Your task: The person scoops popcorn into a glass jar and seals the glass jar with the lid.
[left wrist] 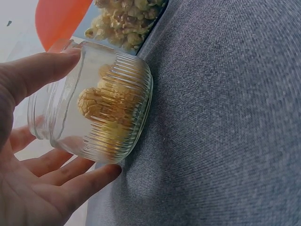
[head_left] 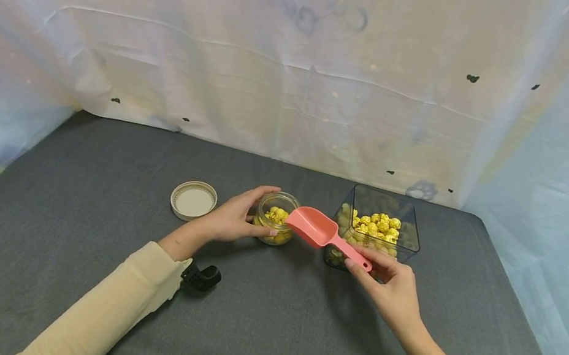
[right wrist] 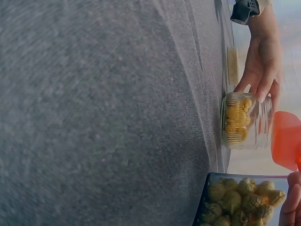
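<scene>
My left hand (head_left: 233,218) holds a small ribbed glass jar (left wrist: 101,106) from its left side, thumb near the neck and fingers around the far side. Yellow popcorn (head_left: 276,216) lies in the lower part of this jar, which stands upright on the table. My right hand (head_left: 389,284) pinches the handle of a pink scoop (head_left: 313,225) between thumb and fingers. The scoop's bowl shows no popcorn in it, and its front edge overlaps the jar's right rim in the head view. Behind the right hand is a clear square container (head_left: 410,228) with popcorn inside.
A round jar lid (head_left: 194,200) lies on the grey cloth-covered table (head_left: 250,321) to the left of the jar. Pale patterned sheeting (head_left: 286,97) hangs along the table's back and sides. Black straps (head_left: 201,277) sit at both wrists.
</scene>
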Available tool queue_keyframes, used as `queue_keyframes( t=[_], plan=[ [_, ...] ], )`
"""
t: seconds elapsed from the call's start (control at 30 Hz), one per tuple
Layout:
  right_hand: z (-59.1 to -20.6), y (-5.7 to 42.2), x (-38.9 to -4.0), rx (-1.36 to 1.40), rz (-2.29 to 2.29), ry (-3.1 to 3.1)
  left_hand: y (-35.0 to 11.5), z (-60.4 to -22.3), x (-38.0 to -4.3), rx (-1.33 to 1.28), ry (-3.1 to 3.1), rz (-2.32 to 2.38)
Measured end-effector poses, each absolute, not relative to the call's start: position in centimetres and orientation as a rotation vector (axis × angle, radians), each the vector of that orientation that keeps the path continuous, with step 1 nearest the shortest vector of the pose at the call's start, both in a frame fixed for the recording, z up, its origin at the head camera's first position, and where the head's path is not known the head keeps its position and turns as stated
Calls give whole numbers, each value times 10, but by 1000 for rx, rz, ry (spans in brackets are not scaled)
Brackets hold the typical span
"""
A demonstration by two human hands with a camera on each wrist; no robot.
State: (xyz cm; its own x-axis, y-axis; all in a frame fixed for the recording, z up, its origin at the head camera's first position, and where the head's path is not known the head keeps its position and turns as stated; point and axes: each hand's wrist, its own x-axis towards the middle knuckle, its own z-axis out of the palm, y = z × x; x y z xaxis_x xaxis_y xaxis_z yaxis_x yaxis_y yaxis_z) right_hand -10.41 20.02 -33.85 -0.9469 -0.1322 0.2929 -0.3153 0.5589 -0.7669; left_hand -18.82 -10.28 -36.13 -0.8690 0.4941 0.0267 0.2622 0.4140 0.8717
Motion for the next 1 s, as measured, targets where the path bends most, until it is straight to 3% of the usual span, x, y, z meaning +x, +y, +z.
queue_keyframes(
  t=[1.0],
  plan=[
    [-325,210,-104,409,1415,-2428,-99,-347,-188,721,2597,1289]
  ],
)
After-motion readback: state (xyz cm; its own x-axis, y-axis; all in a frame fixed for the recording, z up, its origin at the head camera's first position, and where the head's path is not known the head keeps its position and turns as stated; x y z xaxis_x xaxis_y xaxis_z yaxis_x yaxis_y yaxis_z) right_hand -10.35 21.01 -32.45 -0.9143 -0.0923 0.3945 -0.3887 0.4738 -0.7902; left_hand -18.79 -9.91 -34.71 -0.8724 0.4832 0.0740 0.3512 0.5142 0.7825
